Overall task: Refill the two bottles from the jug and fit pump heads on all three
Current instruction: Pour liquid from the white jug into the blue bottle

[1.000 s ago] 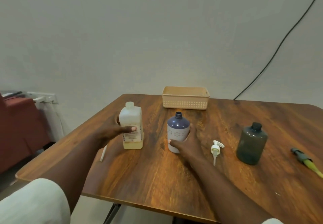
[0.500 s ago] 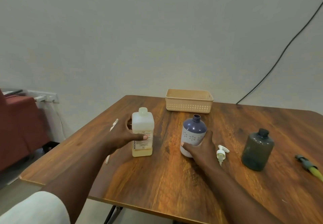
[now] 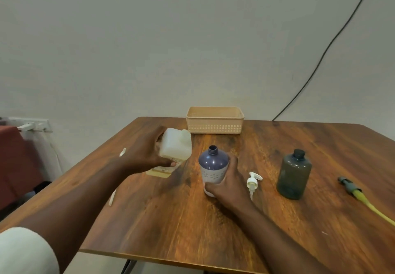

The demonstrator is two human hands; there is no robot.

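Note:
My left hand (image 3: 147, 156) grips the white jug (image 3: 174, 147), lifted off the table and tilted with its open neck toward the right. Yellowish liquid shows at the jug's low end. My right hand (image 3: 229, 183) holds the blue bottle (image 3: 213, 164), which stands upright with its neck open, just right of the jug. A white pump head (image 3: 252, 180) lies on the table right of that hand. Farther right stands a dark grey bottle (image 3: 294, 176) with a black cap.
A beige perforated basket (image 3: 214, 121) sits at the back of the wooden table (image 3: 192, 220). A grey and yellow pump head (image 3: 354, 190) lies at the right edge. A thin white tube (image 3: 112, 196) and a small white piece (image 3: 122, 152) lie at the left.
My left hand lifted the jug off the table and tipped its neck toward the blue bottle. My right hand kept its hold on the bottle.

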